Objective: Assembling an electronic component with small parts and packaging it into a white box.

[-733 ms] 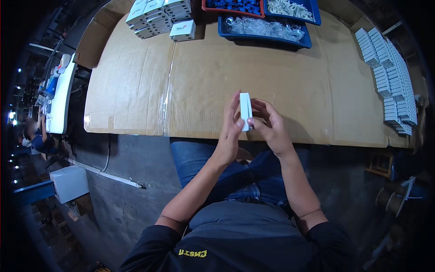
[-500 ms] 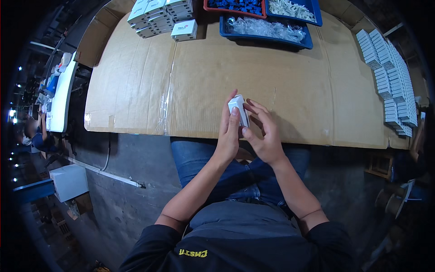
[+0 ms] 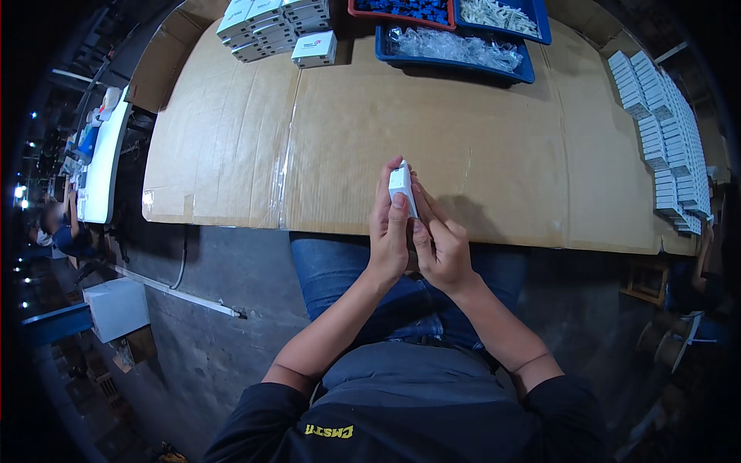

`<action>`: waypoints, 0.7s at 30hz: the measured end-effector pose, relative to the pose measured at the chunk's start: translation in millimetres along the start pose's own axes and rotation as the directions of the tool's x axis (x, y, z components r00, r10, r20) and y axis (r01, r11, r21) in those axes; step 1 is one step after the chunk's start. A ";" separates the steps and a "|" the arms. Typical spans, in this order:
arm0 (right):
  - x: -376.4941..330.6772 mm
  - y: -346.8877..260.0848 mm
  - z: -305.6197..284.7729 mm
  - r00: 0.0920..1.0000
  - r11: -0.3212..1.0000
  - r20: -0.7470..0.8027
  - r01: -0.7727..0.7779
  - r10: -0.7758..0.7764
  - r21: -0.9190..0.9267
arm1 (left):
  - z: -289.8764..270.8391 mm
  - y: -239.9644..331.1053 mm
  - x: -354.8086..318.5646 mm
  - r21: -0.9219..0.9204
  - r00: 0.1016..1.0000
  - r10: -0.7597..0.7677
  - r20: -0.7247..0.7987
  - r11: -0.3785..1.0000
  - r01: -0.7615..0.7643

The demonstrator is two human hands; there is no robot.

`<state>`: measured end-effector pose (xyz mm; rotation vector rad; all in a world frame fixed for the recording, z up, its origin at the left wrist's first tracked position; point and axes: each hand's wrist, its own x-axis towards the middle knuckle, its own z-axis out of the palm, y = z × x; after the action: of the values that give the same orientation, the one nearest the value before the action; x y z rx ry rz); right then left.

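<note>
A small white box (image 3: 400, 182) is held upright between my two hands, above the near edge of the cardboard-covered table (image 3: 347, 154). My left hand (image 3: 388, 231) is closed round its left side, with the thumb pressed on the face toward me. Along the right side of the box, my right hand (image 3: 440, 239) lies closed, its fingers against it and its thumb near the lower end. The fingers partly hide the far side of the box.
Stacked white boxes (image 3: 270, 31) and a single one (image 3: 315, 49) stand at the back left. At the back are a blue tray (image 3: 455, 69) of clear plastic pieces, a red tray (image 3: 401, 21) of blue parts and another blue tray (image 3: 543, 23) of whitish parts. Many white cartons (image 3: 660, 131) line the right.
My right hand has closed in on the box, its fingers moving from spread apart to lying along the side. The box has turned slightly more upright.
</note>
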<state>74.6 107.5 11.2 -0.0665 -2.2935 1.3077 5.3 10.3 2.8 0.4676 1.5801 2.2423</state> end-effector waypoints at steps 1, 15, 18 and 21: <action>-0.2 -0.4 0.3 1.000 1.000 0.000 0.000 0.000 -0.001 | -0.1 -0.7 -0.6 -0.001 1.000 0.000 0.000 1.000 0.000; 1.9 -0.3 5.4 0.991 0.895 0.040 -0.134 0.130 0.424 | -8.6 4.6 2.3 0.052 0.996 0.092 0.022 0.994 -0.093; 7.3 -1.5 3.6 0.961 0.778 0.025 -0.238 0.275 0.581 | -12.1 4.9 1.5 0.144 0.984 0.172 0.034 0.974 -0.176; 6.6 8.6 -0.9 0.839 0.587 0.187 -0.500 0.511 0.637 | -12.4 2.7 -2.8 0.177 0.978 0.196 0.067 0.963 -0.205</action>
<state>67.6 114.7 7.2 -0.5216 -1.6859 2.3534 1.8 -2.0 1.2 0.7588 1.7934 2.2180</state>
